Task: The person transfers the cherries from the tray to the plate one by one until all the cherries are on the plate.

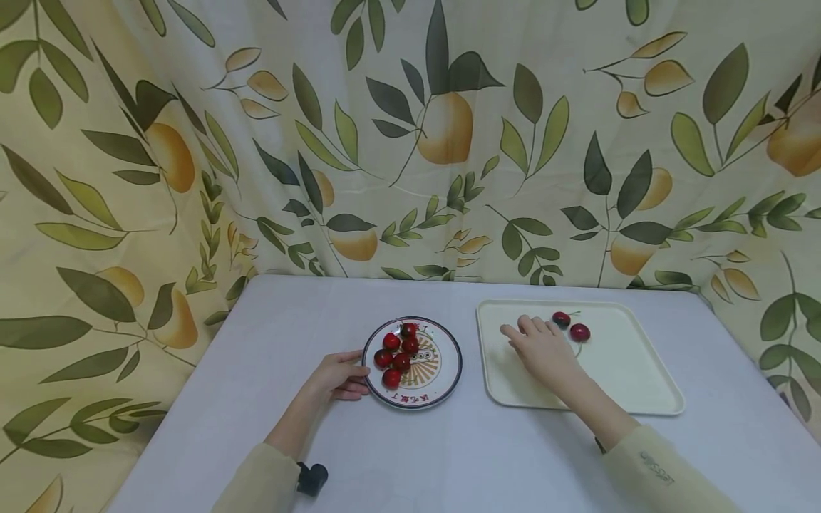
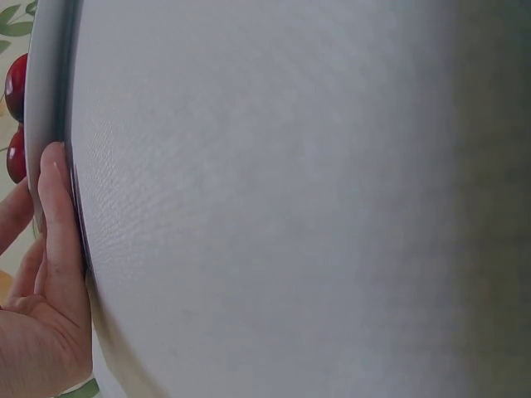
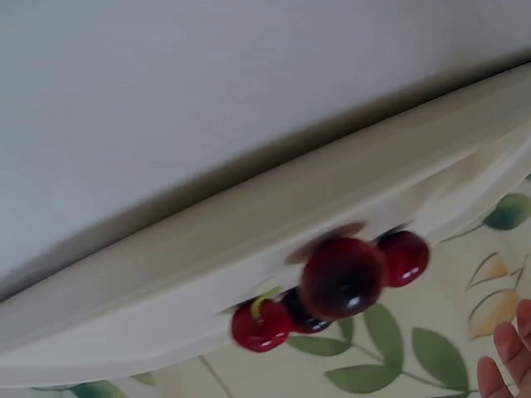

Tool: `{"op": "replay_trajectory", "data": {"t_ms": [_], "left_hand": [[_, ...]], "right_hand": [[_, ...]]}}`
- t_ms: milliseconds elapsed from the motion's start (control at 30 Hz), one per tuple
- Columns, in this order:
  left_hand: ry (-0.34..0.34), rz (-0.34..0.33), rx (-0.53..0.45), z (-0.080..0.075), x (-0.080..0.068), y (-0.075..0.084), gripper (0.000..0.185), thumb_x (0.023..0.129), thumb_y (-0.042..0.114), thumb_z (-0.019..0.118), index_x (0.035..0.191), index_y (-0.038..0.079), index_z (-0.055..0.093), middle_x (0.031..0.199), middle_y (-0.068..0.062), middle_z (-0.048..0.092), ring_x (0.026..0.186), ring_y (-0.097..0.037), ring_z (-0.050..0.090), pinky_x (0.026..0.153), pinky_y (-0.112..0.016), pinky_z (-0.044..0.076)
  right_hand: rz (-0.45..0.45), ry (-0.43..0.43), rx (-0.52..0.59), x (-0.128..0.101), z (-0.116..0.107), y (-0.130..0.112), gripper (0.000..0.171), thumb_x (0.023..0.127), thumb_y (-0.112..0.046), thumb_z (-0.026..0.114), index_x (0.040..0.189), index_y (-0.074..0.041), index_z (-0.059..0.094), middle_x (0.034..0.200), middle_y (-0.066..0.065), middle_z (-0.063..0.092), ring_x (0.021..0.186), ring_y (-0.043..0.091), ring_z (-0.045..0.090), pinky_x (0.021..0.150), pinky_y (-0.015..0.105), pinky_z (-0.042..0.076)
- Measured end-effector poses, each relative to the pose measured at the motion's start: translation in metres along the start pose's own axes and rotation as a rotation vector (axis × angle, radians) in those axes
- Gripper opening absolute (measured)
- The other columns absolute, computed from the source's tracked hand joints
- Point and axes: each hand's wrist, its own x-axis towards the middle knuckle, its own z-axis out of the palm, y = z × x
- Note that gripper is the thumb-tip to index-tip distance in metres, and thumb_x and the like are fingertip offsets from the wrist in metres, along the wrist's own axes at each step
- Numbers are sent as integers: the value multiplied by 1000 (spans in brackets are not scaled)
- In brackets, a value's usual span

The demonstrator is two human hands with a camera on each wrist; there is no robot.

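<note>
My left hand (image 1: 343,376) grips the left rim of a round white plate (image 1: 442,377) with a dark edge and printed characters. In the left wrist view, fingers (image 2: 56,215) lie along the outside of the rim, with another digit on the cherry side. Several red cherries (image 1: 401,361) sit on the plate's left half. Over a cream tray (image 1: 635,377) hovers my right hand (image 1: 541,353), holding nothing, its fingers loosely bent. Just right of it lie dark red cherries (image 1: 580,333) with stems. The right wrist view shows several cherries (image 3: 344,278), apart from the fingertips (image 3: 508,342) at its edge.
A white cloth (image 1: 410,456) covers the table under the plate and tray. Behind the table hangs a curtain (image 1: 398,199) printed with leaves and fruit. A small black device (image 1: 312,479) is at the left wrist.
</note>
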Motion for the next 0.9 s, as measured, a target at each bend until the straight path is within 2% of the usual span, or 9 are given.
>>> {"op": "replay_trajectory", "data": {"t_ms": [333,467,767,900], "left_hand": [[8,-2,6,0,3,-1,51,86,11,63,134,9,47,71,-8,68,59,-19,66,57,-30,56],[4,1,2,0,2,-1,51,85,10,63,134,9,47,72,-9,68,59,-19,66,57,-30,56],[2,-2,1,0,2,-1,52,85,11,63,135,9,46,72,-9,68,59,-20,66,57,-31,56],[-4,4,-2,0,2,0,52,86,10,63,135,8,46,72,-8,67,59,-19,66,57,-31,56]], "right_hand": [[141,-52,-7,-20,-4,35,28,83,-11,65,108,-12,53,90,13,45,85,32,44,67,45,39],[183,-62,5,-25,-4,47,31,84,-12,64,112,-10,51,93,15,47,84,33,45,68,46,39],[288,-154,-20,-32,8,69,36,87,-18,61,118,-5,48,94,19,45,85,35,43,71,50,38],[298,-172,-18,-36,11,76,31,87,-19,61,113,-7,48,93,19,44,85,37,44,69,50,37]]}}
